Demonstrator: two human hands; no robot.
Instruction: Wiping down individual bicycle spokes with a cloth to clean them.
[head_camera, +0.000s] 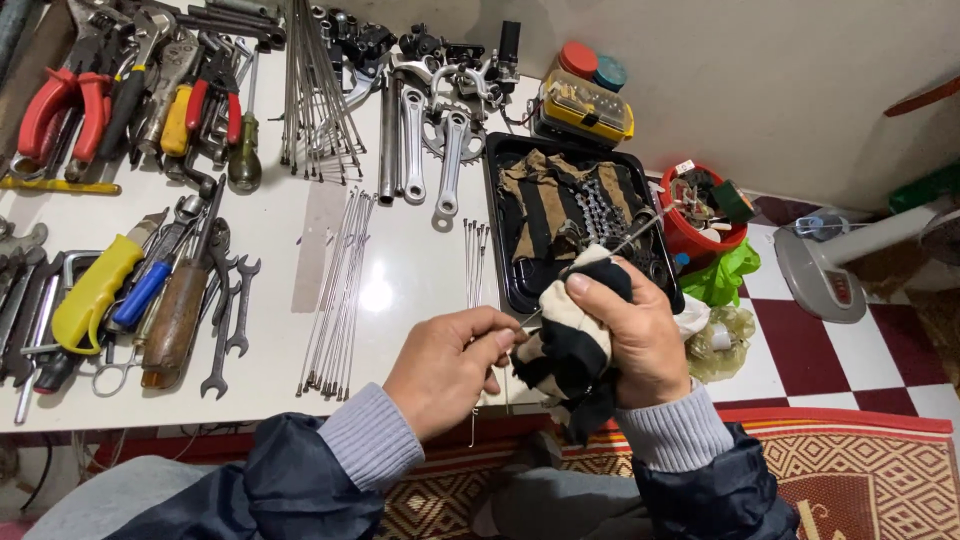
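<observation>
My right hand (640, 335) grips a black and cream rag (570, 345) wrapped around a thin metal spoke (640, 232), whose far end sticks out up and to the right over the black tray (500, 230). My left hand (450, 365) pinches the near end of the spoke just left of the rag, at the front edge of the white table (400, 280). Both hands are close together, above my lap.
Loose spokes (340, 290) lie in bundles left of my hands. Wrenches, screwdrivers and pliers (130, 280) cover the table's left. Crank arms (440, 140) lie at the back. The tray holds a striped cloth and chain. A red bucket (705, 225) stands on the checkered floor to the right.
</observation>
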